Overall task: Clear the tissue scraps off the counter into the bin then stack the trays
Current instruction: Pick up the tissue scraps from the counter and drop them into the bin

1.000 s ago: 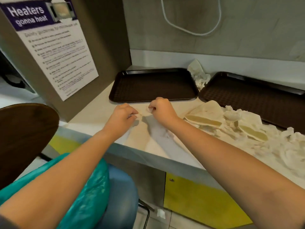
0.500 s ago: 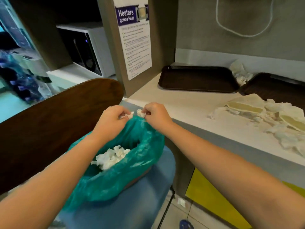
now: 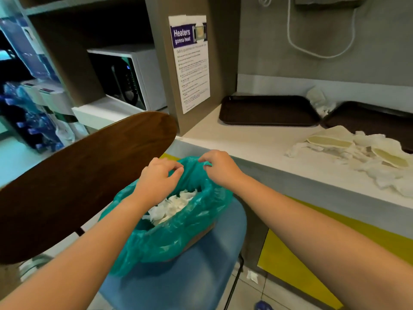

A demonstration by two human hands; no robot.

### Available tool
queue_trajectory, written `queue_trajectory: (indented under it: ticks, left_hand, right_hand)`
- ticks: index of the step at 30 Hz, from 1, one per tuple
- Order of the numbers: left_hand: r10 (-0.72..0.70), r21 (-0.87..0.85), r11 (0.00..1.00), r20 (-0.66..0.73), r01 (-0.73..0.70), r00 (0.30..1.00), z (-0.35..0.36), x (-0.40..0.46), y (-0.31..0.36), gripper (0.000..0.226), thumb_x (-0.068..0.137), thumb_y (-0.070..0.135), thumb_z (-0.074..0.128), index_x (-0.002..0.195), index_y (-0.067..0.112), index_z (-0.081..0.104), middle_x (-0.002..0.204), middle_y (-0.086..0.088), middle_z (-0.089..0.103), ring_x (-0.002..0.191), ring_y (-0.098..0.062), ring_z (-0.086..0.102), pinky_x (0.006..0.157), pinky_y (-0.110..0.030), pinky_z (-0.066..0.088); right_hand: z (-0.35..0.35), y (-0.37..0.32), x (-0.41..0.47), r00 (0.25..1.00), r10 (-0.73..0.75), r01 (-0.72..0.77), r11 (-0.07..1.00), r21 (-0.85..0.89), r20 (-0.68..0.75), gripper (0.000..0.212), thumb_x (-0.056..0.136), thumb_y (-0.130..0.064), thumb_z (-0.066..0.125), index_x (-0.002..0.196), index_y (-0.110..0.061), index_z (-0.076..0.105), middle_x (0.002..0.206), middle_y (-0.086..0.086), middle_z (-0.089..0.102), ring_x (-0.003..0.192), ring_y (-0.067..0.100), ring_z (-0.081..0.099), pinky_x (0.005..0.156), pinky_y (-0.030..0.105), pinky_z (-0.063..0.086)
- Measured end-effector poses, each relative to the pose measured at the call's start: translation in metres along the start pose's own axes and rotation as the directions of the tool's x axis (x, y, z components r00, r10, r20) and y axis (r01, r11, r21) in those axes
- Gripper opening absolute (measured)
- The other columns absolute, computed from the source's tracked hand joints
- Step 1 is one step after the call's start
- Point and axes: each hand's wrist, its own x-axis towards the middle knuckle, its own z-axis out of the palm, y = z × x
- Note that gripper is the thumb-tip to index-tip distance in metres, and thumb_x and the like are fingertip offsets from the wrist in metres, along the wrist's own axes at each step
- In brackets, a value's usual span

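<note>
- Nearest, 2 hands are hovering over the green-lined bin (image 3: 178,224): left hand (image 3: 156,177) and right hand (image 3: 218,166), fingers loosely curled, holding nothing visible.
- Inside, white tissue scraps (image 3: 172,205) are piling up.
- Farther, more scraps (image 3: 357,157) are waiting on the counter (image 3: 245,139).
- Behind, 2 brown trays, left tray (image 3: 268,110) and right tray (image 3: 368,118), are lying unstacked.

microwave (image 3: 131,77): white, on a shelf left of the partition;
poster (image 3: 191,63): "Heaters gonna heat", stuck on the partition;
cable (image 3: 321,41): white, looped on the grey wall;
chair (image 3: 183,271): blue seat;
round tabletop (image 3: 67,182): dark wood, at left
</note>
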Motion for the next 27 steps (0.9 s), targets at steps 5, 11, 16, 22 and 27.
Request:
queue_trajectory:
  ticks: [5,11,16,22,27]
  left_hand:
    - [0.090,-0.023,0.996,0.063,-0.089,0.994,0.021,0.024,0.026,0.027,0.091,0.023,0.053,0.116,0.016,0.062,0.115,0.000,0.063,0.114,-0.021,0.049,0.098,-0.036,0.038]
    - [0.180,-0.053,0.983,0.123,-0.175,0.976,0.058,0.058,0.074,0.029,0.090,0.020,0.053,0.119,0.019,0.059,0.121,-0.001,0.057,0.118,-0.021,0.046,0.105,-0.038,0.035]
    - [0.261,-0.090,0.964,0.155,-0.250,0.953,0.093,0.094,0.126,0.027,0.090,0.018,0.053,0.117,0.018,0.059,0.121,-0.002,0.056,0.118,-0.021,0.045,0.103,-0.032,0.033]
    - [0.320,-0.103,0.947,0.275,-0.303,0.907,0.148,0.132,0.196,0.032,0.091,0.015,0.050,0.122,0.017,0.056,0.129,-0.004,0.051,0.122,-0.024,0.043,0.104,-0.037,0.034]
    - [0.288,-0.007,0.950,0.404,-0.312,0.868,0.192,0.153,0.241,0.040,0.095,0.013,0.041,0.134,0.021,0.045,0.149,-0.003,0.032,0.135,-0.027,0.026,0.109,-0.040,0.027]
  right_hand:
    - [-0.028,0.033,-0.008,0.996,0.069,-0.072,0.996,-0.058,-0.050,0.033,0.089,-0.007,0.052,0.120,-0.008,0.062,0.129,0.014,0.058,0.120,0.028,0.053,0.104,0.034,0.040]
    - [-0.071,0.087,-0.017,0.981,0.159,-0.171,0.980,-0.101,-0.112,0.033,0.091,-0.010,0.050,0.122,-0.010,0.060,0.131,0.013,0.055,0.122,0.029,0.050,0.105,0.036,0.040]
    - [-0.112,0.140,-0.024,0.959,0.228,-0.249,0.961,-0.120,-0.165,0.033,0.092,-0.011,0.048,0.124,-0.012,0.059,0.131,0.011,0.053,0.123,0.028,0.048,0.103,0.038,0.040]
    - [-0.164,0.221,-0.040,0.917,0.351,-0.383,0.908,-0.170,-0.190,0.031,0.091,-0.009,0.049,0.119,-0.009,0.061,0.125,0.013,0.056,0.116,0.031,0.053,0.097,0.037,0.045]
    - [-0.196,0.275,-0.050,0.882,0.454,-0.471,0.838,-0.276,-0.128,0.029,0.088,-0.009,0.052,0.114,-0.012,0.063,0.115,0.013,0.055,0.109,0.032,0.052,0.086,0.040,0.050]
